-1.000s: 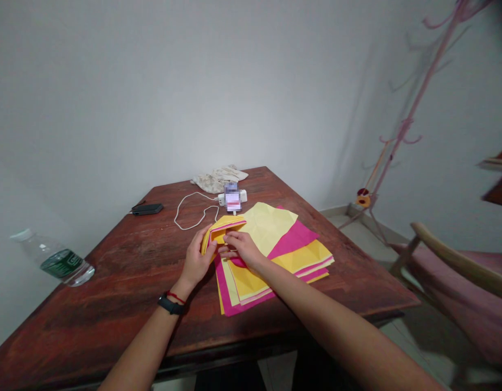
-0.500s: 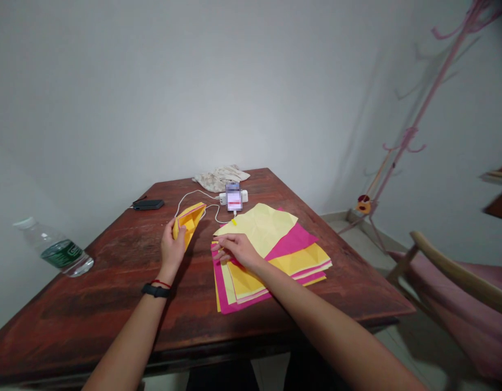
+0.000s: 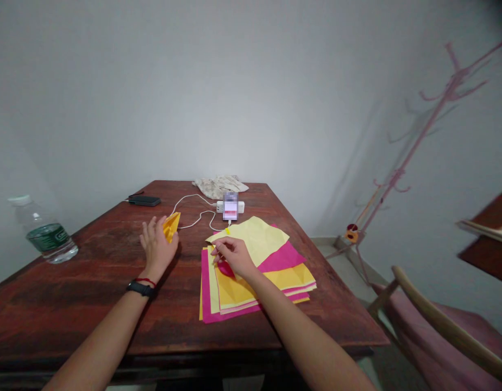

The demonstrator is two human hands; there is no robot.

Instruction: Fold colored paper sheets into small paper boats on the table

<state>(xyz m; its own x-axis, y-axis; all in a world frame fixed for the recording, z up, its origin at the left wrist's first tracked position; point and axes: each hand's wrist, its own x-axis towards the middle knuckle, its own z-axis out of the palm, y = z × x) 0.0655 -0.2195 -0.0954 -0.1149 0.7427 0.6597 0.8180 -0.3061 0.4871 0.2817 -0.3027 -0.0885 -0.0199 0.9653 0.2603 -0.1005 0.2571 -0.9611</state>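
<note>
A folded yellow paper piece [image 3: 170, 226] stands on the left of the table, partly covered by my left hand [image 3: 159, 245]. My left fingers are spread around its near side, the thumb close to its right edge; a firm grip does not show. My right hand [image 3: 233, 255] is over the left part of a stack of coloured paper sheets [image 3: 243, 289], its thumb and forefinger pressed together beside the left corner of the top pale yellow sheet [image 3: 257, 234]. What lies between those fingertips is hidden. A magenta sheet [image 3: 281, 258] shows under the pale one.
A phone [image 3: 230, 206] with white cables leans against a white power strip [image 3: 240, 207]. Behind lies a crumpled cloth [image 3: 219, 186]. A black power bank [image 3: 144, 201] and a water bottle [image 3: 47, 233] stand to the left. A chair [image 3: 434, 315] and a pink coat rack [image 3: 414, 144] are on the right.
My left hand has loosened from the folded yellow paper, which it held raised, and its fingers have spread. My right hand stays over the stack. The whole view has shifted slightly.
</note>
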